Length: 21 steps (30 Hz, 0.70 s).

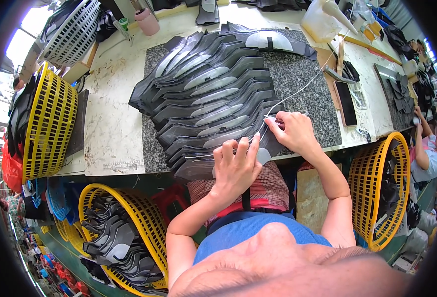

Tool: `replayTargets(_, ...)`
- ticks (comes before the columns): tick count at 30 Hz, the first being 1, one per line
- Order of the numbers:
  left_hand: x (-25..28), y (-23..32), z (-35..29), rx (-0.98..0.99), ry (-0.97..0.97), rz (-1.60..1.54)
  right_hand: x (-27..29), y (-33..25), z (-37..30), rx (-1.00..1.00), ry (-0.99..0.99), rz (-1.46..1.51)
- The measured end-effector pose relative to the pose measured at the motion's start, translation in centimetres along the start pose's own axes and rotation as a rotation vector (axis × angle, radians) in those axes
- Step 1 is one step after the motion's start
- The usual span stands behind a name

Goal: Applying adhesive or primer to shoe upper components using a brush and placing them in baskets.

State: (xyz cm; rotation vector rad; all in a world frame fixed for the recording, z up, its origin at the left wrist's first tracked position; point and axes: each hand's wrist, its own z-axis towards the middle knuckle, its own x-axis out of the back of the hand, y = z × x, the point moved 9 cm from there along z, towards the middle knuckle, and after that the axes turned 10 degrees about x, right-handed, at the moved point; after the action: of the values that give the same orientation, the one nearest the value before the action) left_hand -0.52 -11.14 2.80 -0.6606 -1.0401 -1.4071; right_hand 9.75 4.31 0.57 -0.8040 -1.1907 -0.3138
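Overlapping rows of black curved shoe-upper-like pieces (208,99) with pale grey patches lie fanned across a speckled stone slab (305,94). My right hand (296,132) pinches a thin white strip (302,88) at the right edge of the nearest pieces. From there the strip trails up toward the back right of the table. My left hand (237,166) rests on the nearest pieces, fingers apart, its index fingertip close to the strip. The strip's end between my fingers is too small to make out.
Yellow baskets of black pieces stand left on the table (50,123), below left (124,237) and at right (379,193). A phone (345,103) and scissors (339,75) lie right of the slab. A whitish jug (322,20) stands behind. Another person (424,148) works far right.
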Motion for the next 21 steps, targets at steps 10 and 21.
replayTargets(10, 0.5, -1.5, -0.6, 0.048, -0.008, 0.009, 1.7, 2.5, 1.0, 0.026, 0.174, 0.516)
replayTargets(21, 2.2, -1.0, -2.0, 0.073, 0.185, -0.189, -2.8, 14.4, 0.8, 0.076, 0.021, 0.706)
